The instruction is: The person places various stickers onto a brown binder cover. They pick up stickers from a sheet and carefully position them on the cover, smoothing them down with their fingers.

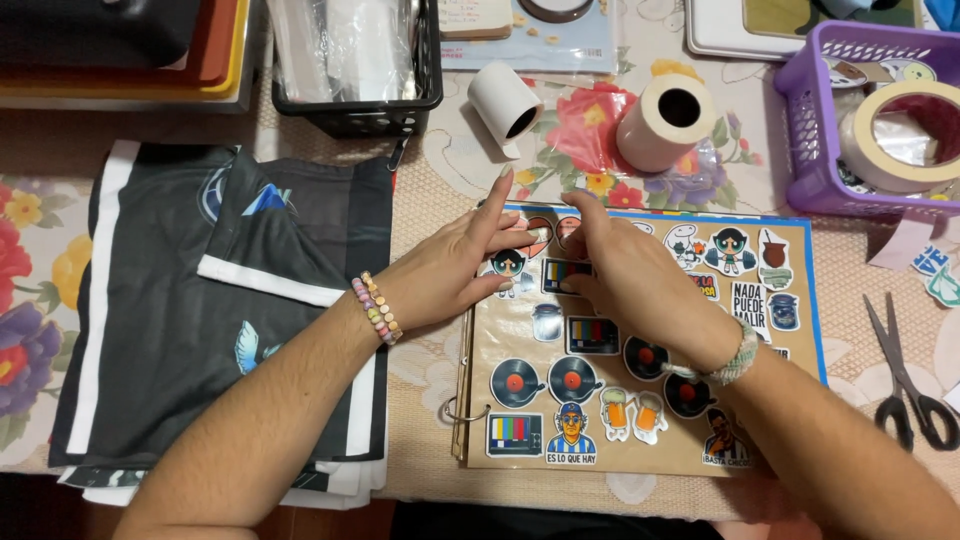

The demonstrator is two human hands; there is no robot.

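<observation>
A flowered tablecloth [30, 260] covers the whole frame, and on it, at the left, lies a folded black garment [200, 320] with white stripes, apparently untouched. Right of centre sits the brown sticker sheet [640, 440], a ring-bound page with a blue edge, already thick with stickers: records, colour-bar television sets, beer mugs and cartoon figures fill its lower and right parts, so most of the page looks finished. Both hands meet at the sheet's upper left corner. The left hand [455, 270] lies flat with its fingers stretched out and close together, the tips pressing the page near a small round sticker [540, 232]. The right hand [630, 270] is curled over the same spot, thumb and forefinger drawn together as if pinching or smoothing that sticker's edge; whether it is lifted or stuck down cannot be made out. That corner seems to be the part in work. Along the top of the frame stand a black basket [360, 110], a purple basket [810, 140] holding a tape ring [900, 130], and two paper rolls [665, 120]. Scissors [905, 375] lie at the right edge, closed and apart from both hands.
</observation>
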